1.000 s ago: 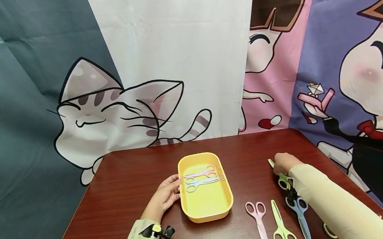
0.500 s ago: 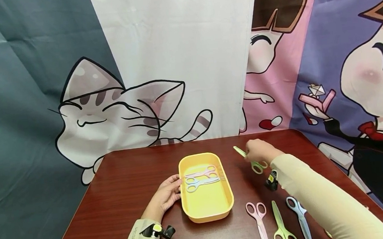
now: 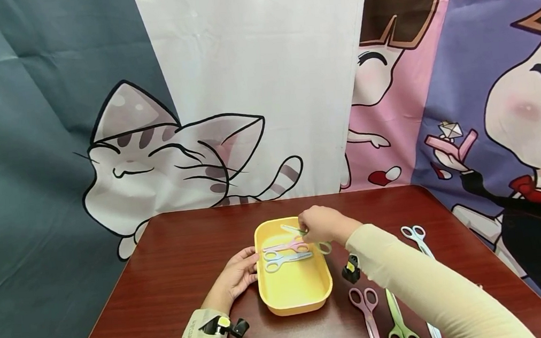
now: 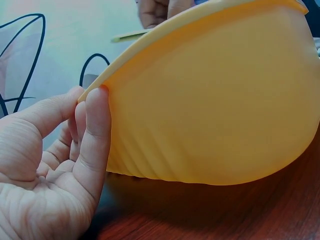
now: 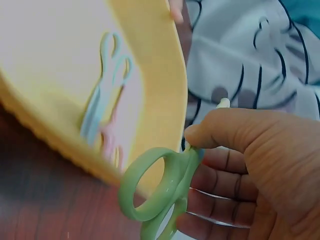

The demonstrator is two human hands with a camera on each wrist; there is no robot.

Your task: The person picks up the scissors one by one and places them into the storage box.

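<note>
My right hand (image 3: 323,223) pinches a pair of green scissors (image 5: 175,172) over the right edge of a yellow plastic bin (image 3: 296,295). Their blades point left over the bin's far end, and the handles stick out beneath the hand. Inside the bin lie pink scissors (image 3: 282,247) and light blue scissors (image 3: 295,257), side by side. My left hand (image 3: 236,276) pinches the bin's left rim; in the left wrist view its fingertips press the rim and outer wall (image 4: 210,100).
On the table's right side lie pink scissors (image 3: 371,321), another green pair (image 3: 396,316) and blue scissors (image 3: 418,237). A blue blade (image 3: 435,335) shows beside my right sleeve (image 3: 420,279), which covers part of that area. A cartoon-printed curtain (image 3: 263,83) hangs behind the table.
My right hand has carried the green scissors leftward from the table's right side to above the bin. My left hand has stayed at the rim.
</note>
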